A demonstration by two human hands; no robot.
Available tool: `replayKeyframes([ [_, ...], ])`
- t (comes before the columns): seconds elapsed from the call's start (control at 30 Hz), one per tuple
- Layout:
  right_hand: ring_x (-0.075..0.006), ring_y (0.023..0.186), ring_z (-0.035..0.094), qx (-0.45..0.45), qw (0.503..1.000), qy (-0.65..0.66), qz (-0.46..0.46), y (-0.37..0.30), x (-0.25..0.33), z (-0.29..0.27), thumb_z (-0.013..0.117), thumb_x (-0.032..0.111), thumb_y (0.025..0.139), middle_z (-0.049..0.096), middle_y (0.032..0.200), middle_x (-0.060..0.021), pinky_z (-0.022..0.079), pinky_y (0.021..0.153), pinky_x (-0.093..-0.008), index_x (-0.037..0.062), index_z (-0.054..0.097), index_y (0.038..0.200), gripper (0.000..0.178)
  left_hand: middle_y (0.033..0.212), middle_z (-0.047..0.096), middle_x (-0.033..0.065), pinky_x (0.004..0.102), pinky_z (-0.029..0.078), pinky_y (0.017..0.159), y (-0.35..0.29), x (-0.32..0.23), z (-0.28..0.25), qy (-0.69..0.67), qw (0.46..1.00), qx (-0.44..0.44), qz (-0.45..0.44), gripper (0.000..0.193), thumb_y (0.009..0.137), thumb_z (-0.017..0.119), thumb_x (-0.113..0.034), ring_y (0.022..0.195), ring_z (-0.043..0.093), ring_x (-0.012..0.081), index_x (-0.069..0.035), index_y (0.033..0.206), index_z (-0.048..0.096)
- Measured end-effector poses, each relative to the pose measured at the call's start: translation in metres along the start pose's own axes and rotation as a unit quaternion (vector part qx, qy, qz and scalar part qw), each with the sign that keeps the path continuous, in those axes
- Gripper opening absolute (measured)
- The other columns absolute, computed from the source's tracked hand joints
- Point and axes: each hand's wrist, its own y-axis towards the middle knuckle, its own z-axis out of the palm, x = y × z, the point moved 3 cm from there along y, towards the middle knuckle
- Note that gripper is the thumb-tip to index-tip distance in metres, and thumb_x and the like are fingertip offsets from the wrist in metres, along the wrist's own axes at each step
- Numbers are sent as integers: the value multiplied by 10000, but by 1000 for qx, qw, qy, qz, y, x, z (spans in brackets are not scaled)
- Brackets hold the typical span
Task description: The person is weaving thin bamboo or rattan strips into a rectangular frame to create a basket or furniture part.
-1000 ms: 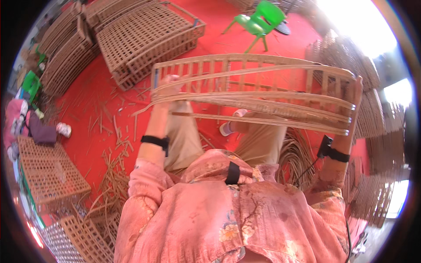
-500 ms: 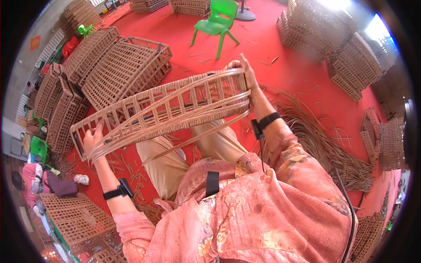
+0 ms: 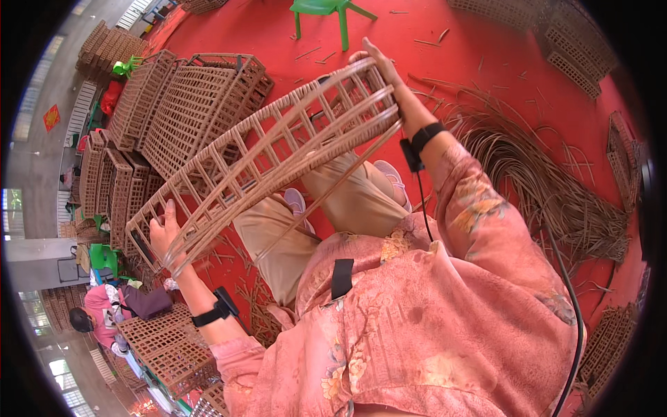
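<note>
The head view shows, toward the left edge of the red floor [image 3: 399, 42], one other person in a pink top and purple trousers [image 3: 97, 299]. Beside that person's corner stand brown lattice baskets [image 3: 187, 115], stacked and overlapping too closely to count.

Next comes the wearer's left hand [image 3: 165, 233], the first of two, at the lower end of one long brown woven frame with open slats [image 3: 278, 104]. Two of its fingers show raised and apart; whether the others close on the frame cannot be told. The frame is held above the knees, tilted, its right end higher. Its upper rim appears closely bound along the right part, while toward the left the slats look barer, so the binding seems only partly done. Several loose strands, too bunched to count, run along its near side; one thin brown strand [image 3: 326, 195] hangs apart below, and these ends look left to fasten.

The right hand [image 3: 381, 64] is at the upper end, its fingers bent over the corner and apparently clamped on it. Near the floor's right edge lie one large heap of brown strands [image 3: 577, 201] and, beyond it, one upright lattice panel [image 3: 622, 160].
</note>
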Motion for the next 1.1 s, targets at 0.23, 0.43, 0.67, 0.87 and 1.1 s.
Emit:
replayKeyframes([
  [0.23, -180, 965, 654, -105, 988, -109, 9, 53, 25, 40, 503, 475, 1002, 685, 1105, -133, 510, 893, -313, 23, 633, 1226, 522, 822, 663, 209, 465, 486, 703, 17, 30, 36, -59, 990, 115, -64, 710, 880, 572, -660, 758, 633, 388, 41, 969, 639],
  [0.43, -117, 496, 542, -167, 984, -57, 5, 39, 26, 47, 571, 541, 954, 635, 650, -10, 444, 465, -282, 135, 648, 783, 447, 1149, 637, 224, 507, 496, 867, 5, 11, 86, -25, 992, 111, -54, 703, 939, 457, -652, 1038, 640, 419, 12, 1151, 549],
  [0.67, -167, 777, 657, -18, 998, 39, 52, 22, 39, 35, 511, 545, 974, 721, 896, -89, 526, 741, -307, 20, 696, 1006, 558, 1252, 591, 236, 487, 437, 1003, -2, 9, 85, -68, 995, 70, -10, 973, 905, 406, -749, 1165, 595, 373, 89, 1398, 412],
  [0.87, -165, 1079, 631, -155, 973, -159, -71, -37, 77, 26, 539, 379, 1005, 704, 1101, -100, 482, 936, -319, 34, 673, 1150, 398, 1512, 386, 231, 467, 370, 1088, 6, 14, 73, -114, 951, 286, -40, 1079, 861, 447, -792, 1338, 468, 354, 19, 1536, 223],
  [1.1, -166, 1022, 640, -76, 924, -346, -141, -99, 115, 50, 706, 266, 896, 712, 1074, -43, 485, 922, -339, 57, 706, 1096, 289, 1141, 605, 177, 435, 422, 1007, -6, 21, 52, -283, 908, 310, -7, 993, 894, 568, -665, 1130, 589, 278, 28, 1527, 247],
])
